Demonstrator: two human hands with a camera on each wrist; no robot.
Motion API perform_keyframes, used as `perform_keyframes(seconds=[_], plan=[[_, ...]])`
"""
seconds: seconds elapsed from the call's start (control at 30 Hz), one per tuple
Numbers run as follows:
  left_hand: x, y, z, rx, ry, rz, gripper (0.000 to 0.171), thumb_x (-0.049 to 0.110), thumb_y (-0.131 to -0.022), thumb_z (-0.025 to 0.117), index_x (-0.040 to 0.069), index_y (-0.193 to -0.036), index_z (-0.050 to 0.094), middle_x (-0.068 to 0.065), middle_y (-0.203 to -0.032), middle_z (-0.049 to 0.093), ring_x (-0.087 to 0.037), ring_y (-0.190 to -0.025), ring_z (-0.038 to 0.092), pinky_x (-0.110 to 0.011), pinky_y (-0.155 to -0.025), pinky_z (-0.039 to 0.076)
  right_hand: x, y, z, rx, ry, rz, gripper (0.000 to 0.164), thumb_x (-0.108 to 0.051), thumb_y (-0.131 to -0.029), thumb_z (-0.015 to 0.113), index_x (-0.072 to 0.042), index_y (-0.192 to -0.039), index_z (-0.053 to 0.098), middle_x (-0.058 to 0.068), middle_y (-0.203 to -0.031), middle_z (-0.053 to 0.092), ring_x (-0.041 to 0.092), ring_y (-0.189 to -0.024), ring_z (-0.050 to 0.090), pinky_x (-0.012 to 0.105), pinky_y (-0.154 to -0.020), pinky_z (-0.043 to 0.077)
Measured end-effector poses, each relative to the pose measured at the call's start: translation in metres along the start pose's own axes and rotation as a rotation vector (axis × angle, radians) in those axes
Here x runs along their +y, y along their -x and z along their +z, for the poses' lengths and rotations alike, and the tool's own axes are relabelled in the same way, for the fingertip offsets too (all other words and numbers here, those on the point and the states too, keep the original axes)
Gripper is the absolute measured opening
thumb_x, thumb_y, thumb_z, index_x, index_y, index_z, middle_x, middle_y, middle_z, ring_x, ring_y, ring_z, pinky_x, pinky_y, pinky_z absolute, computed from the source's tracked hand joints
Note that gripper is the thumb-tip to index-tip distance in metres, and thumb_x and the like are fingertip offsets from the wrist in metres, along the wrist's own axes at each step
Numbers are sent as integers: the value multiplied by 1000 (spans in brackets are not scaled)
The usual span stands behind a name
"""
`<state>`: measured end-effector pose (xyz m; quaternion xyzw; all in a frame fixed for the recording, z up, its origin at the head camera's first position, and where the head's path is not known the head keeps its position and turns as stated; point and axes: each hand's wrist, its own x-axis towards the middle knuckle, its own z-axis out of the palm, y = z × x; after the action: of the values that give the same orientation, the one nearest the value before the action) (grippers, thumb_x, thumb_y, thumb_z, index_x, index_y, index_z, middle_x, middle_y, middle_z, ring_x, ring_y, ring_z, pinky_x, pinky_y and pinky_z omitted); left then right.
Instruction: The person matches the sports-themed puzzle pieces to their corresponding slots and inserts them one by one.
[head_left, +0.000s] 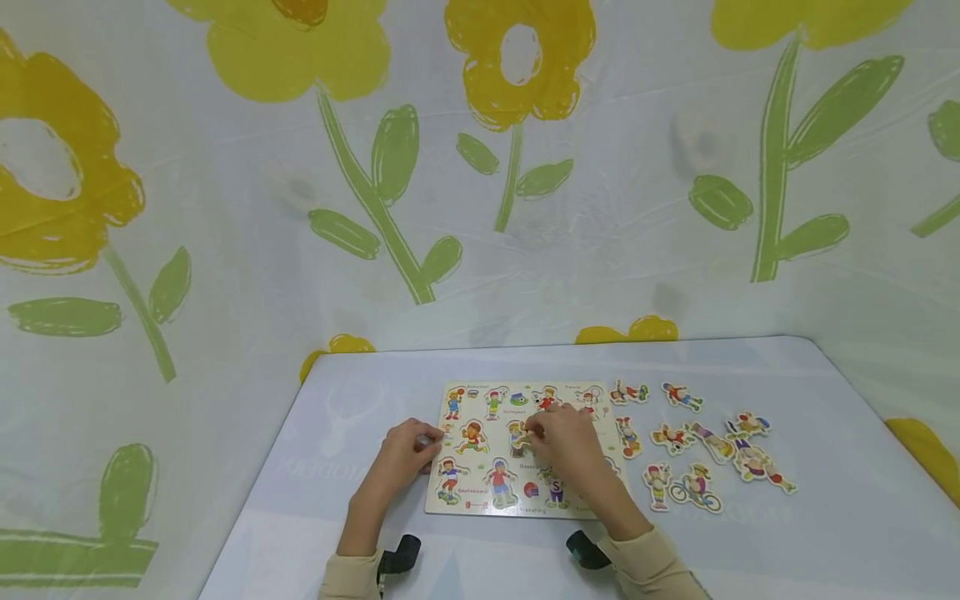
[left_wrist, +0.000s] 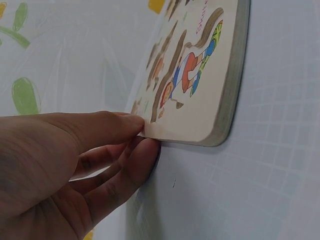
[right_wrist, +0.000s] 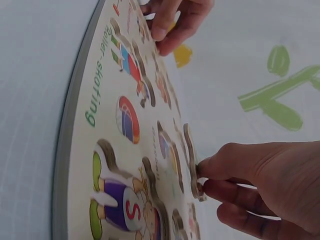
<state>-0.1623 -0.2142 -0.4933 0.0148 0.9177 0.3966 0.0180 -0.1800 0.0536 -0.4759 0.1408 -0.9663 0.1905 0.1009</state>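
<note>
A cream wooden puzzle board [head_left: 517, 512] with cut-out sports figures lies flat on the table. My left hand [head_left: 405, 454] holds its left edge, thumb on the top face and fingers by the rim, close to one corner of the board [left_wrist: 215, 117] in the left wrist view. Over the middle of the board, my right hand [head_left: 568, 442] pinches a thin wooden puzzle piece [right_wrist: 190, 160] between thumb and finger. The right wrist view shows that piece edge-on and tilted up from the board; its picture is mostly hidden.
Several loose puzzle pieces lie right of the board, among them a cyclist piece [head_left: 697, 488] and an overlapping cluster with a long piece [head_left: 752, 461]. A white table [head_left: 360, 392] carries everything. Behind it hangs a flower-printed sheet [head_left: 600, 250].
</note>
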Motion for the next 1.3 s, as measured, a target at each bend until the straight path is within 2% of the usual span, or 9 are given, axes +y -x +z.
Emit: perform_keyframes(seconds=[0.17,0.47,0.77,1.13,1.3], plan=[[1,1,0,4,-4,8,16,6,-89,69,5,-105,70,-7,-98,62,-11,-73,61,-17,-56,52,-7,-1,4,6,-4,-20,9,-22,-80,80,-20,-88,78,-8,-77,68,11,-74,51,35,-72,41],[2,0,0,4,0,15,16,5,-89,69,5,-105,71,-7,-97,61,-11,-72,60,-17,-56,52,-22,-2,8,-14,-31,-23,10,-24,-80,81,-20,-89,78,-9,-75,64,10,-74,50,37,-74,39],[4,1,-1,-2,6,-1,17,5,-89,69,4,-105,71,-7,-98,61,-11,-72,61,-17,-56,52,-32,-4,12,-23,-44,-41,9,-22,-80,80,-20,-88,78,-8,-78,67,10,-74,52,35,-76,41],[2,1,-1,6,-20,7,16,7,-89,69,5,-105,71,-7,-99,62,-11,-73,61,-17,-56,51,-41,-6,22,-17,-54,-63,9,-22,-80,79,-21,-89,78,-7,-80,69,13,-78,54,40,-82,43],[1,1,0,3,-9,10,16,6,-89,69,5,-105,71,-7,-99,62,-11,-73,61,-17,-57,52,-43,-8,24,-23,-40,-78,9,-23,-81,79,-22,-90,78,-6,-82,69,14,-78,56,41,-81,44]])
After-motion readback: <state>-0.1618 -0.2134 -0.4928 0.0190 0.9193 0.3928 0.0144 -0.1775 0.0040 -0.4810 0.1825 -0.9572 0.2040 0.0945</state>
